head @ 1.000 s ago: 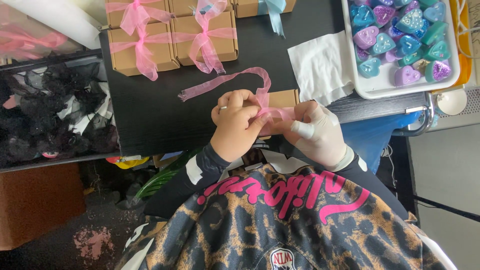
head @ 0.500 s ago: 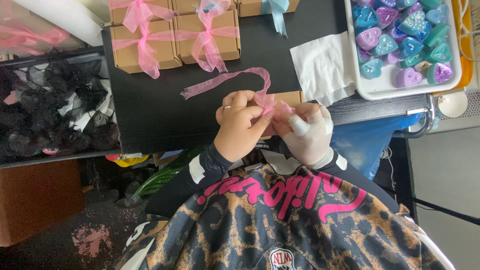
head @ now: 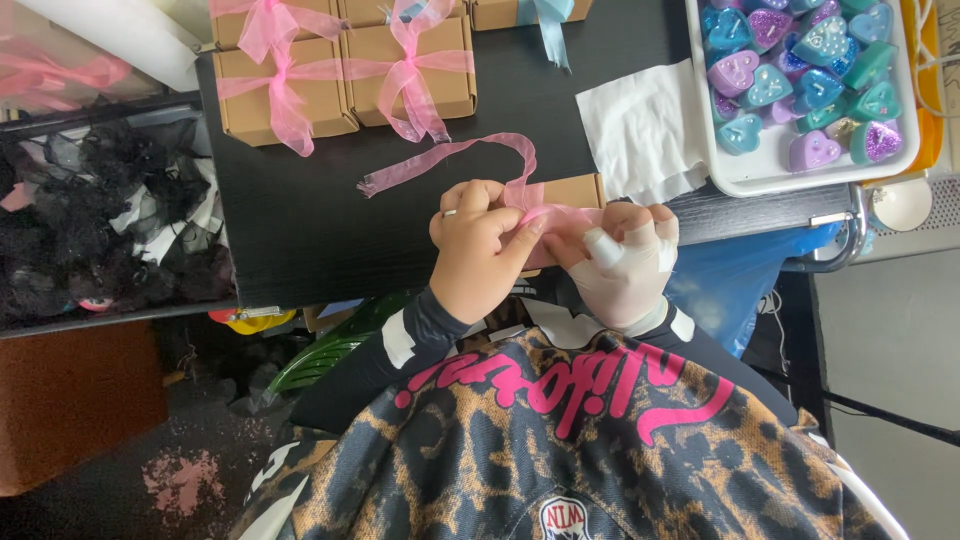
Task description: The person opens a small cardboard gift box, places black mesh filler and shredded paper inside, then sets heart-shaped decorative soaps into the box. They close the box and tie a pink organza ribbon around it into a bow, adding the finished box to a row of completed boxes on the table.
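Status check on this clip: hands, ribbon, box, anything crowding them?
Left hand and right hand, wrapped in white, both pinching pink ribbon. Ribbon looped over small brown box on black table. White napkin close by, not touching.

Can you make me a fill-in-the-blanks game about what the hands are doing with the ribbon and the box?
1. Both hands pinch a ribbon coloured ____.
2. The right hand wears a white ____.
3. The small box under the hands is coloured ____.
4. The white tray holds shiny pieces shaped like ____.

Missing words: pink; glove; brown; hearts
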